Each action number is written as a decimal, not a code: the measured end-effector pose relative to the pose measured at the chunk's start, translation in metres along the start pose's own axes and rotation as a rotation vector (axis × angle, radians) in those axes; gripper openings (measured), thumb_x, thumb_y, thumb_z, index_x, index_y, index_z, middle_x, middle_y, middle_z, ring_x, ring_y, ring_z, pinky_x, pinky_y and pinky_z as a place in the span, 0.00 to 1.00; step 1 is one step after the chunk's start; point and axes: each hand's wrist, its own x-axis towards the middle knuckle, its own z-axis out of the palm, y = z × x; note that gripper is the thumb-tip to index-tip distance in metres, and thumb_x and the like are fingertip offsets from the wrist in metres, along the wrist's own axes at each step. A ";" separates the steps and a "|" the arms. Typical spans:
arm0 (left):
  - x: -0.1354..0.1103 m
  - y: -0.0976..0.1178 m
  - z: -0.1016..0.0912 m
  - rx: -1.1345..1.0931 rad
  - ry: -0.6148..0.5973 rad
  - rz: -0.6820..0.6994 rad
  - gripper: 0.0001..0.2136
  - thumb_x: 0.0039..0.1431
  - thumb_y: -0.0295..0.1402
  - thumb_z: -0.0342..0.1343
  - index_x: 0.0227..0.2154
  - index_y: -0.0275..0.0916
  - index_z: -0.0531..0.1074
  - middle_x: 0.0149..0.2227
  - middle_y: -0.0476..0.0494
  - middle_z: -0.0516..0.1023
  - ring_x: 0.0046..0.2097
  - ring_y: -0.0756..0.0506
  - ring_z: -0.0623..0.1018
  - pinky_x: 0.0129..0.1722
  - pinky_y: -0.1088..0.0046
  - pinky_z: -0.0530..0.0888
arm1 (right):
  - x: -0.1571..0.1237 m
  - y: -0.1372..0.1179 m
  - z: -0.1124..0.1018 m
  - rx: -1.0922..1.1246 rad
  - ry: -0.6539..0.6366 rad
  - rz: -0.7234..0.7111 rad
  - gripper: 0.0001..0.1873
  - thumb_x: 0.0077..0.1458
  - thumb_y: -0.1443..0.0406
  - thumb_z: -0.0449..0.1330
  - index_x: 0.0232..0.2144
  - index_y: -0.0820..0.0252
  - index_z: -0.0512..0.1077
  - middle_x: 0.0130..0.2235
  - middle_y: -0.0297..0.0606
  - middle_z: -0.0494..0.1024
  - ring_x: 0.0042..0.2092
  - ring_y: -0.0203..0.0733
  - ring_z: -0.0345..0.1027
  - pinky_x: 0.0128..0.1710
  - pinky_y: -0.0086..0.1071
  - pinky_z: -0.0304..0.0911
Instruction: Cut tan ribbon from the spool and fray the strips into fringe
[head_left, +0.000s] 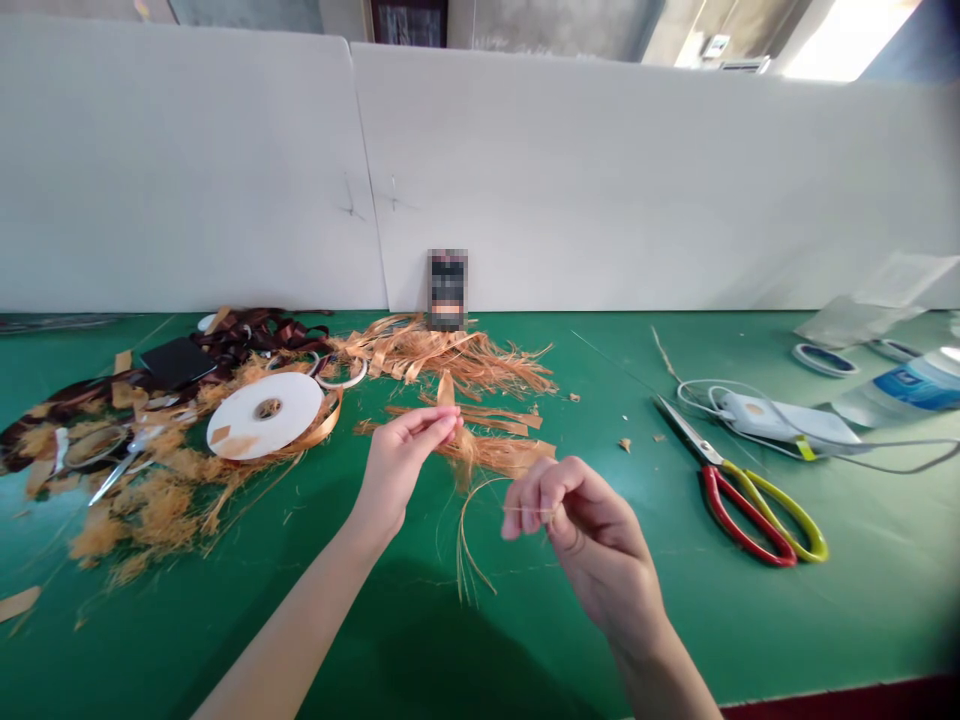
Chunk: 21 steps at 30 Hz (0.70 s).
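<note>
Over the middle of the green table, my left hand [409,450] pinches a short piece of orange-brown ribbon [446,388] between thumb and fingertips. Below the pinch, the ribbon's end hangs as loose fringe. My right hand [592,535] is closed to the right and nearer to me, its fingertips together on thin loose threads [463,540] that curve down between the hands. Just beyond both hands lie cut ribbon strips with frayed ends [517,455]. Farther back is a heap of fringed ribbon pieces [465,360].
Red-and-yellow-handled scissors [750,510], a white power strip [791,422] with cable and a plastic bottle [911,385] lie right. At left are a white ribbon spool [264,415], thread fluff [169,490], small scissors [124,470] and dark ribbon [255,335]. A white partition [600,190] stands behind.
</note>
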 end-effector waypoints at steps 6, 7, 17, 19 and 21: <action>0.004 -0.002 -0.003 -0.052 0.006 0.007 0.11 0.48 0.31 0.66 0.35 0.34 0.79 0.39 0.40 0.83 0.43 0.43 0.79 0.47 0.65 0.73 | -0.001 -0.007 -0.008 0.107 0.002 0.110 0.05 0.58 0.67 0.59 0.29 0.54 0.69 0.26 0.29 0.64 0.21 0.29 0.51 0.20 0.28 0.46; 0.005 -0.002 -0.003 -0.065 0.005 0.009 0.11 0.48 0.31 0.66 0.35 0.34 0.79 0.39 0.40 0.83 0.44 0.43 0.79 0.47 0.65 0.73 | 0.000 -0.008 -0.011 0.088 0.006 0.117 0.05 0.58 0.66 0.59 0.28 0.55 0.69 0.27 0.29 0.63 0.21 0.28 0.48 0.19 0.28 0.43; 0.021 -0.028 0.000 -0.111 0.076 0.109 0.09 0.47 0.32 0.65 0.34 0.36 0.80 0.40 0.41 0.83 0.44 0.43 0.79 0.48 0.66 0.73 | 0.034 0.003 -0.035 -0.931 0.311 0.108 0.11 0.47 0.64 0.64 0.35 0.55 0.71 0.30 0.33 0.72 0.22 0.31 0.50 0.24 0.29 0.47; 0.028 -0.038 0.002 -0.109 0.105 0.149 0.08 0.47 0.31 0.64 0.33 0.37 0.80 0.39 0.42 0.83 0.43 0.44 0.80 0.49 0.65 0.73 | 0.047 0.009 -0.043 -0.950 0.365 0.094 0.06 0.44 0.66 0.64 0.29 0.56 0.73 0.24 0.31 0.69 0.23 0.33 0.51 0.26 0.30 0.46; 0.035 -0.046 0.006 -0.107 0.114 0.178 0.08 0.47 0.31 0.64 0.32 0.37 0.79 0.37 0.43 0.83 0.41 0.44 0.80 0.48 0.65 0.73 | 0.062 0.015 -0.051 -0.919 0.412 0.092 0.03 0.45 0.65 0.63 0.23 0.57 0.72 0.17 0.28 0.62 0.21 0.34 0.48 0.25 0.31 0.45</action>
